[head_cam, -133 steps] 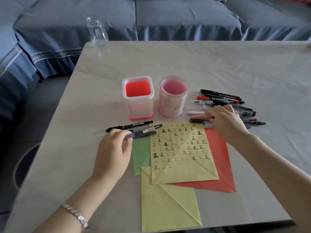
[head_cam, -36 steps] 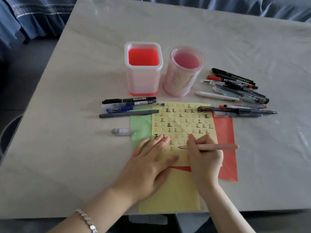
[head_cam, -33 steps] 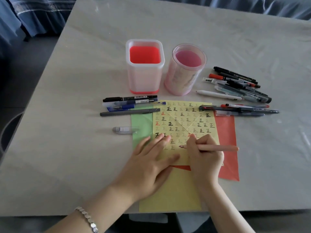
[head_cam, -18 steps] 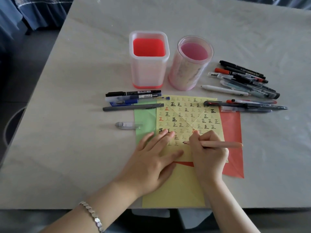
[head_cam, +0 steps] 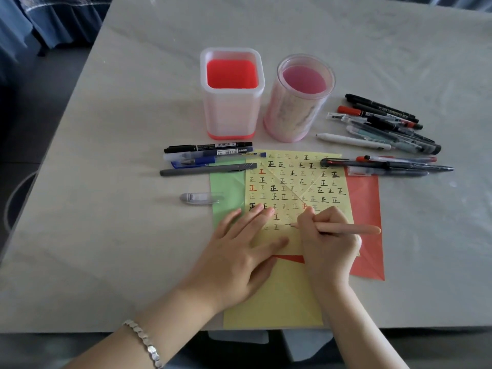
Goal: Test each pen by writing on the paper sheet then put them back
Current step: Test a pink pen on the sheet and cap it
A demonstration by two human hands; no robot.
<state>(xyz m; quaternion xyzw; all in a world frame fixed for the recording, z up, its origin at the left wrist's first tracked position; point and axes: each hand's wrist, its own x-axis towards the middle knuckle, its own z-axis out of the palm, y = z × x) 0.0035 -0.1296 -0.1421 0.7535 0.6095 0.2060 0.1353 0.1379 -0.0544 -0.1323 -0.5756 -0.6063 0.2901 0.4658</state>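
My right hand [head_cam: 328, 241] grips a pink pen [head_cam: 348, 228] with its tip on the yellow paper sheet [head_cam: 298, 182], which is covered with rows of written marks. My left hand [head_cam: 234, 251] lies flat on the sheet's lower left with fingers spread, pressing it down. A clear pen cap [head_cam: 198, 198] lies on the table left of the papers. Several pens [head_cam: 210, 158] lie in a row at the sheet's upper left. A bigger pile of pens [head_cam: 386, 126] lies to the upper right, and a few more pens [head_cam: 386, 165] cross the sheet's top right corner.
A square holder with a red bottom [head_cam: 232, 94] and a round pink holder [head_cam: 299, 98] stand behind the sheet, both empty. Green [head_cam: 227, 190], red [head_cam: 366, 209] and a second yellow paper [head_cam: 274, 299] lie under the sheet. The table's near edge [head_cam: 106, 332] is close.
Since 3.7 s ago my right hand took the pink pen from the pile and brought it to the sheet; my left hand moved onto the paper. In the last second the pen tip shifted slightly.
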